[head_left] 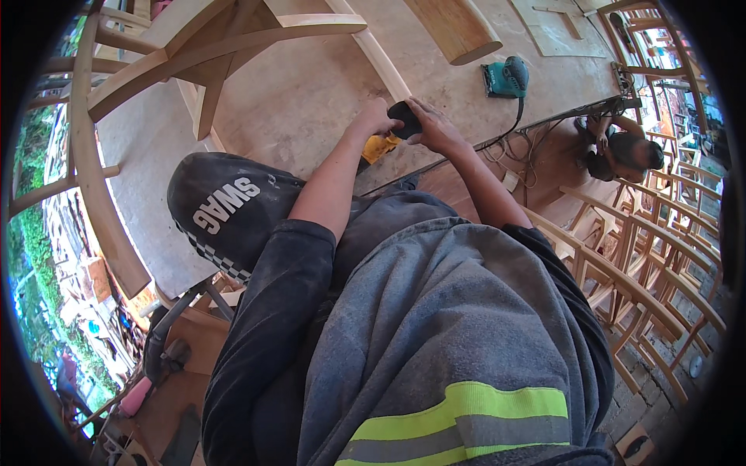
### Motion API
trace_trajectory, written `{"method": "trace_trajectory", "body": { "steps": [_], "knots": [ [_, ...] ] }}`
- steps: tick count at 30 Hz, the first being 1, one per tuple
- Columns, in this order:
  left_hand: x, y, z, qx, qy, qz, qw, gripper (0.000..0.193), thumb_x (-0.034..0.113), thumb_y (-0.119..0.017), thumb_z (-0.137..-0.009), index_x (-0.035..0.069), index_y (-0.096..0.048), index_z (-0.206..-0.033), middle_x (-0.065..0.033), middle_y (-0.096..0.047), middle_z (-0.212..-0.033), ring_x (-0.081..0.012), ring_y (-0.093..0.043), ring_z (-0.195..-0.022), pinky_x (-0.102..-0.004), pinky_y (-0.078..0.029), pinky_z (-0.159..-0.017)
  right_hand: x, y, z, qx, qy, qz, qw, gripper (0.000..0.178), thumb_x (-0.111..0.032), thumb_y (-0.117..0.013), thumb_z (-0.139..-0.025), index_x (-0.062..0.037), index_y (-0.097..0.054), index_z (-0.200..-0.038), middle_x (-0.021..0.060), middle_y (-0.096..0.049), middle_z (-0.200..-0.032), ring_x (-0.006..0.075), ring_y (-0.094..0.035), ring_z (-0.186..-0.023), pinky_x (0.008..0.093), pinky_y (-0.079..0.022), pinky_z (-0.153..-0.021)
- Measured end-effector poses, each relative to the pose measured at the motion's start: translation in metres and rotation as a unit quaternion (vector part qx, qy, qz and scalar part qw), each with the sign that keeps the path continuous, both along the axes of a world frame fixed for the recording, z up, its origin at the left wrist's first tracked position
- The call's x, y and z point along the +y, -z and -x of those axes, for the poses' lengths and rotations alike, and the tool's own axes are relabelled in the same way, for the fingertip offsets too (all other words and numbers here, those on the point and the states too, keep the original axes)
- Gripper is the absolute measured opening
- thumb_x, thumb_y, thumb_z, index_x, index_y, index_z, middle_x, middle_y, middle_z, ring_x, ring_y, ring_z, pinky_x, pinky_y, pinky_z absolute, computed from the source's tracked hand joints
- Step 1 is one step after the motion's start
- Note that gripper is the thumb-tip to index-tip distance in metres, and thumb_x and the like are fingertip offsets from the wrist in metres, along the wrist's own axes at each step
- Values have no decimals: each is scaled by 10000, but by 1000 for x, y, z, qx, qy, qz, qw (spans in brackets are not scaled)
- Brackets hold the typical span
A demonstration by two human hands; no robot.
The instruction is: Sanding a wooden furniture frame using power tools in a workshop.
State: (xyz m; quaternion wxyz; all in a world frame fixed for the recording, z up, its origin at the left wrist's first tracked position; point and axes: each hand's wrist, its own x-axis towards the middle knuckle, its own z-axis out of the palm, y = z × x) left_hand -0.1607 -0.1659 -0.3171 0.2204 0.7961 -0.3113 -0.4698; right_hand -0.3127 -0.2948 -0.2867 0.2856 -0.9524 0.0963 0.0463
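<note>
My left hand (374, 118) and my right hand (437, 130) meet at the near end of a long pale wooden chair leg (378, 53). Between them is a dark, rounded piece (402, 121) that looks like a sanding pad or sheet; the fingers of both hands are closed on its edges. Fingers of the right hand also lie against the end of the leg. The leg runs away to a wooden chair frame (225, 48) at the upper left. Just below the hands, a yellow object (379, 147) is partly hidden.
A teal electric sander (507, 78) with a dark cord rests on the pale work surface (311, 85), beside a thick wooden piece (454, 35). My knee in black printed cloth (233, 202) is at left. Another person (628, 151) crouches at right near several chair frames (653, 256).
</note>
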Motion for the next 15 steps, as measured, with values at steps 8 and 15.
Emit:
{"method": "trace_trajectory", "body": {
  "steps": [8,15],
  "knots": [
    [0,-6,0,2,1,9,1000,366,304,-755,-798,-50,-700,-724,-122,-683,-637,-175,-673,-543,-302,-532,-538,6,-1,-1,24,36,-14,999,941,-152,-830,-608,-51,-362,-1418,156,-410,-1451,356,-452,-1276,404,-403,-1041],
    [-2,-3,1,26,-23,3,999,343,246,-775,-781,-83,-683,-754,-155,-685,-665,-195,-673,-533,-307,-542,-533,27,2,-5,-32,24,156,987,690,-103,-696,-728,-26,-431,-1361,190,-451,-1403,353,-465,-1260,451,-335,-1075]
  ]
}}
